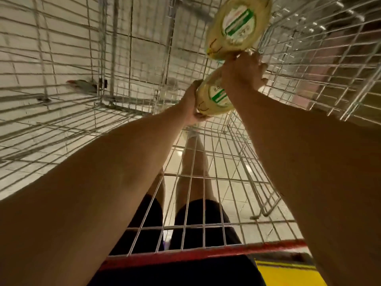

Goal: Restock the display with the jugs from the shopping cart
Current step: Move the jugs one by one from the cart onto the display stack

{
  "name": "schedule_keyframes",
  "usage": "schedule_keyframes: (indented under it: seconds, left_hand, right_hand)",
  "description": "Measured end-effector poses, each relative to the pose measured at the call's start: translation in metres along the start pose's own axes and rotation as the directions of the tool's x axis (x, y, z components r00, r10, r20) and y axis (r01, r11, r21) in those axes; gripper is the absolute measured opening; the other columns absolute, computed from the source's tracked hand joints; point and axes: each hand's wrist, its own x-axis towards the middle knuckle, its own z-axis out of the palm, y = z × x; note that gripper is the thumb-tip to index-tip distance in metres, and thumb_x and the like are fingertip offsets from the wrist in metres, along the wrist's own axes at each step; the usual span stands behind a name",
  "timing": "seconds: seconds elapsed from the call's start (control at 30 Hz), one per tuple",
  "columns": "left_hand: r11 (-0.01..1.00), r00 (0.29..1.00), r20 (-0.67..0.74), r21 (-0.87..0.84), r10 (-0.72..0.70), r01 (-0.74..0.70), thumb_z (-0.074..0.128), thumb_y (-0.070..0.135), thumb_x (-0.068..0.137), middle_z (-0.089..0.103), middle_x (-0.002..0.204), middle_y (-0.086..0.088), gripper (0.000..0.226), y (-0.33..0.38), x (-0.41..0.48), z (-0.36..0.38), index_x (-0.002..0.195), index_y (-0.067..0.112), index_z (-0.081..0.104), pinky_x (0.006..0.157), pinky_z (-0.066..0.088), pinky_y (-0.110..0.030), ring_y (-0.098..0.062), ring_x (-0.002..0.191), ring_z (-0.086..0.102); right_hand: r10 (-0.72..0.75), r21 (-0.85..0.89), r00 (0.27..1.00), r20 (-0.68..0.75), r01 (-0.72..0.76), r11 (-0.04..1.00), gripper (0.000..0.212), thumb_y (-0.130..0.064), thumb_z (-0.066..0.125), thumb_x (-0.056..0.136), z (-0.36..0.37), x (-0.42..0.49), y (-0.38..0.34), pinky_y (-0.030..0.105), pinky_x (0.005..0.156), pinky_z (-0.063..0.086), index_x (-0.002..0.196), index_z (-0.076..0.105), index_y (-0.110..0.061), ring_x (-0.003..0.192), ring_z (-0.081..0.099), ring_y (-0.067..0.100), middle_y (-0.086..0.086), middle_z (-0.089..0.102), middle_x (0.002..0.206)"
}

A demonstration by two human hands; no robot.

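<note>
I look straight down into a wire shopping cart (61, 112). Two pale yellow jugs with white and green labels are inside it. The nearer jug (214, 98) lies between my hands; my left hand (190, 106) grips its left side and bottom edge. My right hand (242, 72) reaches over that jug, its fingers curled at the top end of the farther jug (237, 25), which lies tilted against the cart's right wall. Exactly what the right fingers hold is hidden under the hand.
The cart's red handle bar (206, 253) runs across the bottom, with the folded wire child seat (206, 182) in front of it. My legs in dark shorts show through the mesh. Pale floor tiles lie beneath, and a yellow surface (288, 273) sits at the lower right.
</note>
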Motion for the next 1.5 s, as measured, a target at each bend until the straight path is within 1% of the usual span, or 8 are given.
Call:
schedule_keyframes:
  seconds: [0.2, 0.4, 0.5, 0.7, 0.8, 0.93, 1.23, 1.5]
  left_hand:
    - [0.977, 0.981, 0.044, -0.102, 0.190, -0.184, 0.031, 0.067, 0.105, 0.069, 0.070, -0.005, 0.063, 0.025, -0.107, -0.029, 0.107, 0.013, 0.064, 0.043, 0.047, -0.018, -0.019, 0.060, 0.063]
    - [0.954, 0.952, -0.051, 0.013, 0.301, -0.300, 0.042, 0.071, 0.098, 0.080, 0.103, -0.002, 0.060, 0.049, -0.226, -0.051, 0.092, 0.028, 0.084, 0.069, 0.058, -0.030, -0.022, 0.097, 0.074]
    - [0.923, 0.922, 0.040, -0.036, 0.385, -0.384, 0.038, 0.064, 0.103, 0.078, 0.113, -0.007, 0.060, 0.055, -0.287, -0.056, 0.103, 0.024, 0.084, 0.076, 0.060, -0.036, -0.029, 0.108, 0.072]
    - [0.803, 0.795, 0.167, 0.030, 0.583, -0.595, 0.048, 0.042, 0.108, 0.075, 0.119, -0.012, 0.039, 0.060, -0.380, -0.041, 0.117, 0.019, 0.078, 0.095, 0.056, -0.051, -0.036, 0.113, 0.069]
    - [0.793, 0.784, 0.161, 0.012, 0.600, -0.610, 0.045, 0.039, 0.109, 0.080, 0.108, -0.004, 0.041, 0.058, -0.418, -0.028, 0.102, 0.028, 0.084, 0.084, 0.062, -0.043, -0.028, 0.103, 0.075]
    - [0.763, 0.679, 0.397, -0.094, 0.618, -0.639, 0.036, 0.021, 0.114, 0.060, 0.137, -0.026, 0.037, 0.048, -0.450, -0.004, 0.136, 0.006, 0.062, 0.095, 0.056, -0.057, -0.043, 0.125, 0.062]
    - [0.779, 0.752, 0.389, 0.123, 0.532, -0.615, 0.031, 0.032, 0.115, 0.063, 0.137, -0.024, 0.049, 0.012, -0.511, 0.052, 0.145, 0.001, 0.054, 0.104, 0.048, -0.068, -0.048, 0.130, 0.057]
    - [0.735, 0.801, 0.376, 0.340, 0.466, -0.587, 0.046, 0.048, 0.106, 0.077, 0.107, -0.009, 0.054, -0.063, -0.543, 0.139, 0.138, 0.009, 0.064, 0.063, 0.062, -0.036, -0.026, 0.092, 0.075]
  right_hand:
    - [-0.033, 0.217, 0.999, -0.005, 0.033, 0.976, 0.055, -0.055, 0.040, 0.105, -0.059, -0.058, -0.020, 0.038, 0.101, 0.041, 0.132, 0.069, -0.016, 0.137, 0.046, 0.033, 0.008, 0.064, 0.136]
    - [-0.084, 0.669, 0.996, 0.005, 0.059, 0.741, 0.043, -0.046, 0.053, 0.105, -0.136, -0.155, -0.037, 0.035, 0.071, 0.059, 0.086, 0.075, -0.013, 0.080, 0.068, 0.018, 0.003, 0.072, 0.082]
    - [-0.201, 0.741, 0.972, -0.122, 0.224, 0.633, 0.043, -0.036, 0.052, 0.105, -0.178, -0.205, -0.037, 0.037, 0.057, 0.046, 0.067, 0.063, -0.020, 0.056, 0.053, 0.007, -0.017, 0.055, 0.055]
    - [-0.323, 0.774, 0.863, -0.388, 0.495, 0.394, 0.035, -0.025, 0.048, 0.109, -0.255, -0.280, -0.022, 0.040, 0.073, 0.053, 0.083, 0.071, -0.030, 0.079, 0.063, 0.021, 0.002, 0.066, 0.080]
    - [-0.352, 0.779, 0.829, -0.436, 0.543, 0.313, 0.038, -0.021, 0.042, 0.112, -0.279, -0.305, -0.012, 0.049, 0.078, 0.054, 0.098, 0.075, -0.007, 0.084, 0.064, 0.035, 0.019, 0.067, 0.088]
    - [-0.244, 0.831, 0.841, -0.483, 0.528, 0.174, 0.048, -0.025, 0.032, 0.113, -0.300, -0.343, -0.001, 0.029, 0.072, 0.050, 0.092, 0.067, -0.001, 0.076, 0.057, 0.014, -0.003, 0.060, 0.078]
    - [-0.155, 0.883, 0.870, -0.468, 0.467, -0.044, 0.052, -0.034, 0.031, 0.109, -0.334, -0.398, 0.066, 0.040, 0.076, 0.050, 0.080, 0.074, -0.037, 0.074, 0.059, 0.022, -0.010, 0.065, 0.073]
    - [0.115, 0.861, 0.889, -0.444, 0.458, -0.220, 0.048, -0.030, 0.041, 0.103, -0.339, -0.441, 0.175, 0.030, 0.072, 0.049, 0.065, 0.070, -0.032, 0.067, 0.057, 0.013, -0.011, 0.061, 0.065]
